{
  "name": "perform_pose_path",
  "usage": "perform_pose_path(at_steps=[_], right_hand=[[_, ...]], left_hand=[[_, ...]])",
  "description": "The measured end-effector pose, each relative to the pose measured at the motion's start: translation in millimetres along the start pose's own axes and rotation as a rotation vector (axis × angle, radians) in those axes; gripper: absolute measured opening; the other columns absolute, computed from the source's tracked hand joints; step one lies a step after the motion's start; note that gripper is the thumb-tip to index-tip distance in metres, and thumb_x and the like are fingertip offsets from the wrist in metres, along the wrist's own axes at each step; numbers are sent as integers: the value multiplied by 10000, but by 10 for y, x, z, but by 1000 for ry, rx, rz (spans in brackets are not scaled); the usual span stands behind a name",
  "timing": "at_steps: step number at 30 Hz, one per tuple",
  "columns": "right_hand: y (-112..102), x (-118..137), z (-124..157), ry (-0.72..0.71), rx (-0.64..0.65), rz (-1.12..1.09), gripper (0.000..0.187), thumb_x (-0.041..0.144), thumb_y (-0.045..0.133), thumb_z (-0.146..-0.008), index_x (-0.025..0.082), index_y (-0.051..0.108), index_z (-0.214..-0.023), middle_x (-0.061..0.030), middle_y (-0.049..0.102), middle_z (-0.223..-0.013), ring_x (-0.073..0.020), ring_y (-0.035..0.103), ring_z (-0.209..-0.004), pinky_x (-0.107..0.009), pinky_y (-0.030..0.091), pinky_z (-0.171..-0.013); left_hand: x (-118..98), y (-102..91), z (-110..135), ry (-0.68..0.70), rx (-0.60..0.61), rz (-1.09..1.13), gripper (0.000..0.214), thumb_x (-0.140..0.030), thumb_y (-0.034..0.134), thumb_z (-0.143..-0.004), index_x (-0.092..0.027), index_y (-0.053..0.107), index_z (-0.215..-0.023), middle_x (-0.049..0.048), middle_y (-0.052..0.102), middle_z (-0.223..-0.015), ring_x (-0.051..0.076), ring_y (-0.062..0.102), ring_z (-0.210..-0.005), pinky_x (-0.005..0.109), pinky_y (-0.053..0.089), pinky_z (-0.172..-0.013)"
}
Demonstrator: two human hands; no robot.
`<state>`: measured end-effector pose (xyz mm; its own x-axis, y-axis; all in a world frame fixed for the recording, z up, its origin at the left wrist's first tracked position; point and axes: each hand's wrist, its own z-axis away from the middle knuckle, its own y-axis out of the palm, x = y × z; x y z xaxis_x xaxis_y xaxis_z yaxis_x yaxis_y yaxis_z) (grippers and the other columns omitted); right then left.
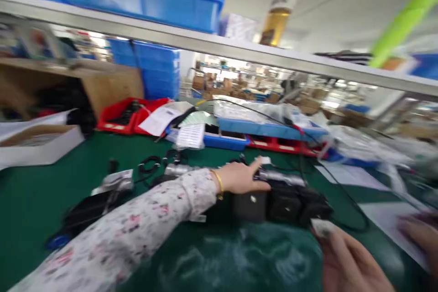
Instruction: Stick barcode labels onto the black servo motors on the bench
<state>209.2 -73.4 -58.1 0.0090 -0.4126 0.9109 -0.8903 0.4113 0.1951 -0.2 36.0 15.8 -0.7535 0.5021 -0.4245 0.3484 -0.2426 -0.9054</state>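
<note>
My left hand (243,176), in a flowered sleeve with a gold bracelet, reaches across the green mat and rests on a black device (284,200) with a silver cylindrical part (282,177) on top; its fingers seem to close on that part. At the lower right, my right hand (345,260) pinches a small white piece (322,227) between its fingertips, close to the camera. The picture is smeared by motion.
More black parts and cables (102,200) lie at the left on the green mat (41,200). Red trays (119,121) and blue trays (267,130) with papers and plastic bags stand behind. A white cardboard box (37,146) is at the left. White paper sheets (386,219) lie at the right.
</note>
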Motion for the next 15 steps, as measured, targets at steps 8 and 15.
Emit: perform_pose_path(at_steps=[8, 15], right_hand=[[576, 167, -253, -166, 417, 113, 88, 234, 595, -901, 198, 674, -886, -50, 673, -959, -204, 615, -908, -309, 497, -811], [963, 187, -249, -487, 522, 351, 140, 55, 629, -849, 187, 660, -816, -33, 656, -918, -217, 551, -943, -383, 437, -900]], left_hand=[[319, -142, -326, 140, 73, 9, 651, -543, 95, -927, -197, 74, -1477, 130, 319, -1469, 329, 520, -1181, 426, 360, -980], [397, -77, -395, 102, 63, 55, 707, -570, 68, -916, -137, 58, -1476, 112, 165, -1521, 301, 314, -1346, 426, 259, -1091]])
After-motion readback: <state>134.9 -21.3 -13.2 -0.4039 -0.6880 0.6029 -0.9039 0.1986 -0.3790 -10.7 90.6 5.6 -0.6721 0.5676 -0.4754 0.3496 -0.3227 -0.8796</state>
